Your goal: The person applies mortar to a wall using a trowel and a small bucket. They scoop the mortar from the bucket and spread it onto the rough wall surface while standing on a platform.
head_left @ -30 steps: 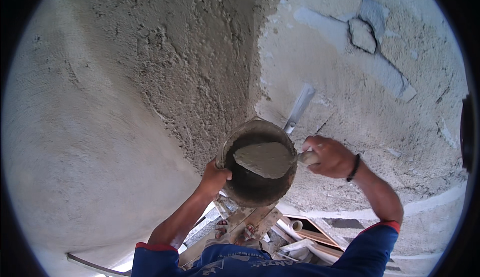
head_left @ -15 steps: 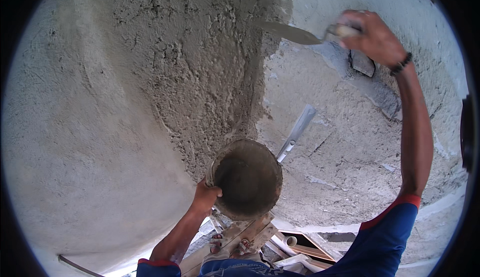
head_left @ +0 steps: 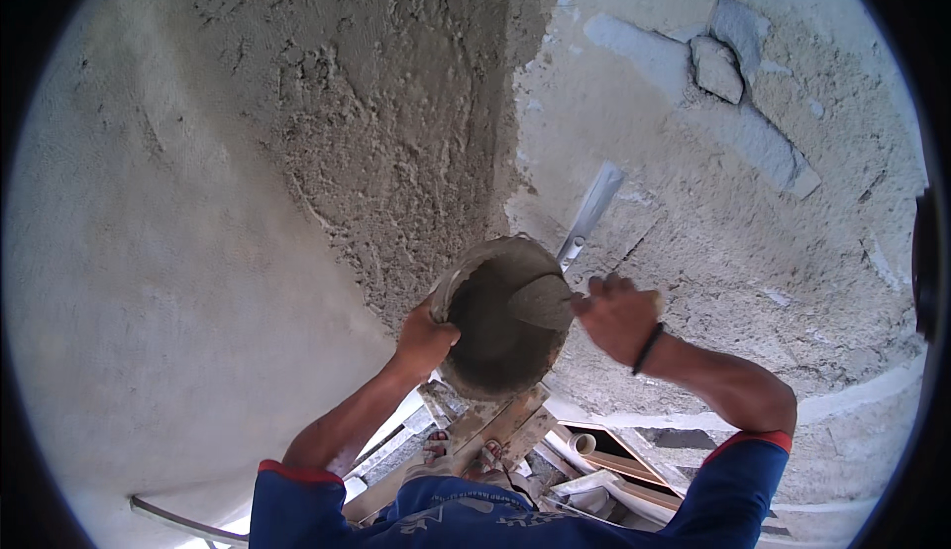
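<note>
My left hand [head_left: 426, 337] grips the left rim of a round, mortar-caked bucket [head_left: 479, 371], its thumb hooked over the edge. Grey wet mortar lines the inside. Closed around the handle of a trowel [head_left: 543, 301], my right hand [head_left: 619, 318] is at the bucket's right rim, and the trowel's blade lies inside the bucket's mouth. Most of the handle is hidden by my fingers. Beyond the bucket rises a wall with rough, wet mortar [head_left: 396, 123] on its middle part.
A pale strip with a pipe end [head_left: 594, 202] juts from the wall right of the bucket. Stones [head_left: 718, 68] show at upper right. Below, my feet are on wooden planks [head_left: 510, 430], with a pipe [head_left: 582, 443] and boards beside them. Smoother plaster [head_left: 178, 301] covers the left wall.
My right hand has come down from the upper right wall, bringing the trowel from the wet mortar into the bucket. My left hand and the bucket have shifted slightly up.
</note>
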Available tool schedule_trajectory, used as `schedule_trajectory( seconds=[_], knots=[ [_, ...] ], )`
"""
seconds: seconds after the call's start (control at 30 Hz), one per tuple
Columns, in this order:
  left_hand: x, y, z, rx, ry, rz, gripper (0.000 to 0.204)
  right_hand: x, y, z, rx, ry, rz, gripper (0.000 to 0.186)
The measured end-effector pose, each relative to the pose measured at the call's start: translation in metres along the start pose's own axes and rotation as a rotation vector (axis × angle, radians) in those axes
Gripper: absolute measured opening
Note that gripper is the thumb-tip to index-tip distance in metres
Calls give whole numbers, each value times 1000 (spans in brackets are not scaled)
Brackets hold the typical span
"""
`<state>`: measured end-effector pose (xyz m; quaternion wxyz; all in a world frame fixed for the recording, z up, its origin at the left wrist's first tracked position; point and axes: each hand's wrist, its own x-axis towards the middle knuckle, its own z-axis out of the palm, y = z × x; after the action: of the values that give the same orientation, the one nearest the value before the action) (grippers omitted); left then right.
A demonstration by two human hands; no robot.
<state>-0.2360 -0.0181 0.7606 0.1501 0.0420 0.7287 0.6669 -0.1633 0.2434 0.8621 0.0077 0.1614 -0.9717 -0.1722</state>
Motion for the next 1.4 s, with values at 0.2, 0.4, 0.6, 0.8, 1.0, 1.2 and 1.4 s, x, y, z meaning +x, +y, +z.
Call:
schedule_trajectory(
  seconds=[0.2,0.4,0.6,0.8,1.0,1.2,1.4],
  knots=[
    [-6,10,12,135,-22,24,43,19,-17,84,80,-4,-191,26],
    [-18,14,1,144,-37,-22,58,17,-28,95,531,-193,-107,41],
    [-42,31,-40,-171,53,-136,51,26,-10,33,663,-29,-171,45],
    [-87,78,-71,-216,173,-191,52,41,26,-104,750,153,-344,31],
    [-107,47,-97,-257,256,-123,54,72,46,-199,655,44,-567,30],
    [-106,6,-101,-314,268,-185,54,151,73,-248,626,537,-425,32],
    [-108,0,-98,-258,270,-221,52,93,107,-259,527,633,-202,34]
  ],
)
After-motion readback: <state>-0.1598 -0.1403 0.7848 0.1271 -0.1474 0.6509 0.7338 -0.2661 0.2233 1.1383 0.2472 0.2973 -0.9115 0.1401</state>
